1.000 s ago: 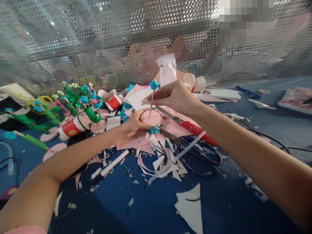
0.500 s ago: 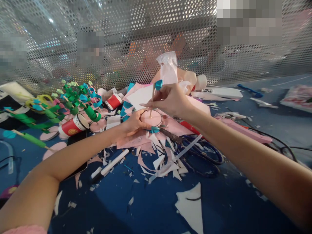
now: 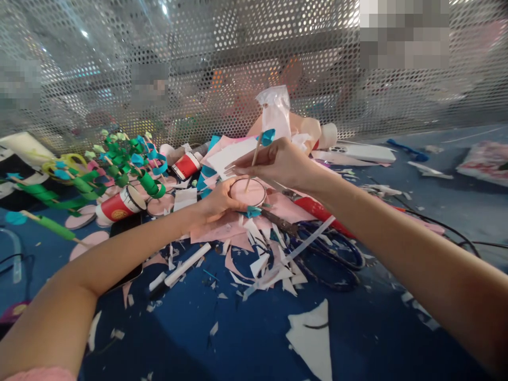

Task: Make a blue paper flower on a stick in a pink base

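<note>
The right hand point(image 3: 280, 161) holds a thin wooden stick point(image 3: 254, 159) pinched between the thumb and the first fingers, with the other fingers stretched out to the left. The stick is tilted, its top leaning to the right. On the top end sits a small blue paper piece point(image 3: 268, 136), and the lower tip touches the pink disc point(image 3: 249, 191) near its middle.

The left hand point(image 3: 216, 203) is closed on the near left edge of this disc, the fingers curled around its rim. The disc lies on a heap of pink and white paper sheets point(image 3: 222, 230) in the middle of the blue table point(image 3: 238, 328).

Just right of the disc lie dark scissors point(image 3: 286, 225), partly under white paper scraps point(image 3: 265, 267). A red tool handle point(image 3: 317, 209) is under the right forearm. Near the left forearm lies a white marker point(image 3: 184, 269).

On the left side there is a red paper cup point(image 3: 119, 205) on its side, and behind it many sticks with green and blue paper rolls point(image 3: 119, 164). Behind the right hand stands a clear plastic bag point(image 3: 275, 111). A perforated metal screen point(image 3: 198, 63) closes the back of the table. A white paper triangle point(image 3: 311, 336) lies near the front edge
</note>
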Tool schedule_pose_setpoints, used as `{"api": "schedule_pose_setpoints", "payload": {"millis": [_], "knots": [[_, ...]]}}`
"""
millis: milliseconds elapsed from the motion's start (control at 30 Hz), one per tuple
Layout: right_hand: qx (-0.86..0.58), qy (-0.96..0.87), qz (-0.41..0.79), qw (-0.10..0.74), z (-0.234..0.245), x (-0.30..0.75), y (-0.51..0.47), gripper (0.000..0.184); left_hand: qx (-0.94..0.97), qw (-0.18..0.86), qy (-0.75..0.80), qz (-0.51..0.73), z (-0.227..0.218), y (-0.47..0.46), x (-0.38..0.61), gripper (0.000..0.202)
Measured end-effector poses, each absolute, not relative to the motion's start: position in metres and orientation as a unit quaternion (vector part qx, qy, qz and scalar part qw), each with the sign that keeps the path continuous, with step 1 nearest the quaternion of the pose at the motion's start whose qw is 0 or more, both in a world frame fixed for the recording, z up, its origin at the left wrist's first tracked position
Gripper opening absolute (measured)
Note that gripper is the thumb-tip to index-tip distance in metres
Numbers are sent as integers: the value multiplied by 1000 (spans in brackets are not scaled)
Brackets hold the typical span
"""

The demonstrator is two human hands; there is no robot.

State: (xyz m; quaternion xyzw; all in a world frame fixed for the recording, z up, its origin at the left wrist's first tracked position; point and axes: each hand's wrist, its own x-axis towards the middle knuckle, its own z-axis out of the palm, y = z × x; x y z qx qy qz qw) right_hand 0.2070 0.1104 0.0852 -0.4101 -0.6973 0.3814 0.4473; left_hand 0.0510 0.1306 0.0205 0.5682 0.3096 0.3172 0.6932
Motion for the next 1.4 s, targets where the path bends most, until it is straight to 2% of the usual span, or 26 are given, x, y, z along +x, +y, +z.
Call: {"api": "schedule_pose_setpoints", "payload": {"millis": [167, 400, 500, 667, 733, 933, 1200, 1300, 1400], "knots": [[-411, -690, 366, 470, 81, 206, 112, 16, 565, 698, 306, 316, 20, 130, 52, 76], [-473, -706, 229, 475, 74, 201, 109, 13, 589, 686, 292, 311, 19, 132, 55, 63], [-473, -704, 250, 466, 76, 201, 111, 14, 591, 673, 306, 322, 19, 131, 55, 66], [-415, -718, 346, 439, 88, 208, 112, 25, 602, 652, 318, 334, 14, 136, 52, 75], [-404, -724, 361, 427, 92, 211, 112, 23, 602, 655, 314, 333, 13, 137, 51, 77], [-405, -719, 355, 439, 83, 210, 116, 7, 587, 679, 291, 330, 16, 133, 53, 78], [-475, -702, 223, 482, 76, 202, 109, 21, 572, 690, 309, 317, 19, 132, 54, 69], [-470, -698, 241, 483, 77, 202, 111, 19, 567, 691, 316, 318, 19, 132, 54, 66], [-428, -713, 312, 459, 81, 207, 114, 19, 568, 680, 328, 327, 19, 132, 53, 70]]}}
